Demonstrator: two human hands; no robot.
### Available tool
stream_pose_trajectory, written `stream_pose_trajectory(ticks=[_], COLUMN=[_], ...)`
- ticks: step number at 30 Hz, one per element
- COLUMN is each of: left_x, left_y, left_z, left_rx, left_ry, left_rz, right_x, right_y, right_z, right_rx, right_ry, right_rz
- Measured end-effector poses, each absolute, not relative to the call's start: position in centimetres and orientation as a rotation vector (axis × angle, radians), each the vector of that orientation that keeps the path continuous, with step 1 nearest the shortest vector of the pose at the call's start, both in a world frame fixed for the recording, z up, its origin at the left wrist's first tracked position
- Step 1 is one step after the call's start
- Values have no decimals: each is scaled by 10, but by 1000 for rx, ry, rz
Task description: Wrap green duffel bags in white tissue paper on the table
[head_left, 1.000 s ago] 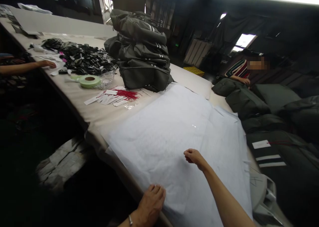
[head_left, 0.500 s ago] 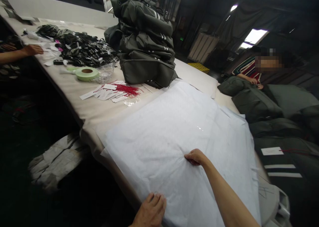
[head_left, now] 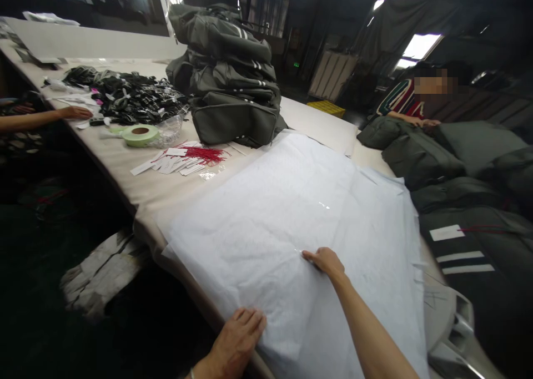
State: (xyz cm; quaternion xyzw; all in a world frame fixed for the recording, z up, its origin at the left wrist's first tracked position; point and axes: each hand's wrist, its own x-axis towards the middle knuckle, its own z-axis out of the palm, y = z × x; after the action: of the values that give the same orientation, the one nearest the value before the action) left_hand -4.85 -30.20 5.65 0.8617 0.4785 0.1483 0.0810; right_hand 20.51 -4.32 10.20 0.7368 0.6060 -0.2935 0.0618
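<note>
A stack of thin, whitish translucent plastic sheets (head_left: 266,218) lies across the near part of the table, its surface creased around my fingers. My right hand (head_left: 328,261) is closed near the middle of the stack, thumb and forefinger pinching the top sheet; small wrinkles run out from the fingertips. At the near left edge, my left hand (head_left: 238,334) rests with fingers laid flat on the plastic. Whether the sheets are bags cannot be made out.
Dark green bags (head_left: 233,118) are piled behind the sheets, with more bags (head_left: 453,201) at right near a co-worker. Red-stringed tags (head_left: 179,160), a pale green tape roll (head_left: 140,135) and black straps (head_left: 137,99) lie left. Another person's hand (head_left: 75,113) reaches in there.
The camera view has shifted slightly. My right hand's forefinger looks more stretched out on the plastic, while my left hand stays at the edge. The other person's hand at left has moved right.
</note>
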Motion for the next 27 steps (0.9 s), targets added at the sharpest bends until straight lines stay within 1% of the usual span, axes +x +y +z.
stream_pose_trajectory(ticks=[4,7,9,11,13,15,16,18,21,23,27], left_x=[-51,-56,-60,-64,-67,-70,-72,-76,-78,-76,-62], left_y=[-301,-298,-292,-285,-281,-281,-281,-281,-280,-281,-295], left_z=[63,60,56,55,55,55,54,51,47,52,87], left_rx=[2646,2738,2788,2809,2792,2773,2764,2747,2692,2649,2499], left_ry=[1442,1439,1402,1341,1313,1313,1320,1337,1391,1406,1410], left_rz=[458,556,621,649,638,622,622,657,691,659,544], right_x=[203,230,274,334,400,459,482,514,530,528,515], right_y=[-63,-86,-109,-141,-175,-202,-210,-215,-207,-199,-202], right_z=[101,109,118,131,144,151,152,146,130,123,122], right_rx=[2405,2612,2823,3108,3407,3609,3658,3676,3638,3656,3743], right_ry=[1888,1957,1971,1870,1618,1322,1212,1085,991,905,800], right_rz=[-906,-987,-963,-831,-652,-591,-649,-903,-1276,-1359,-1297])
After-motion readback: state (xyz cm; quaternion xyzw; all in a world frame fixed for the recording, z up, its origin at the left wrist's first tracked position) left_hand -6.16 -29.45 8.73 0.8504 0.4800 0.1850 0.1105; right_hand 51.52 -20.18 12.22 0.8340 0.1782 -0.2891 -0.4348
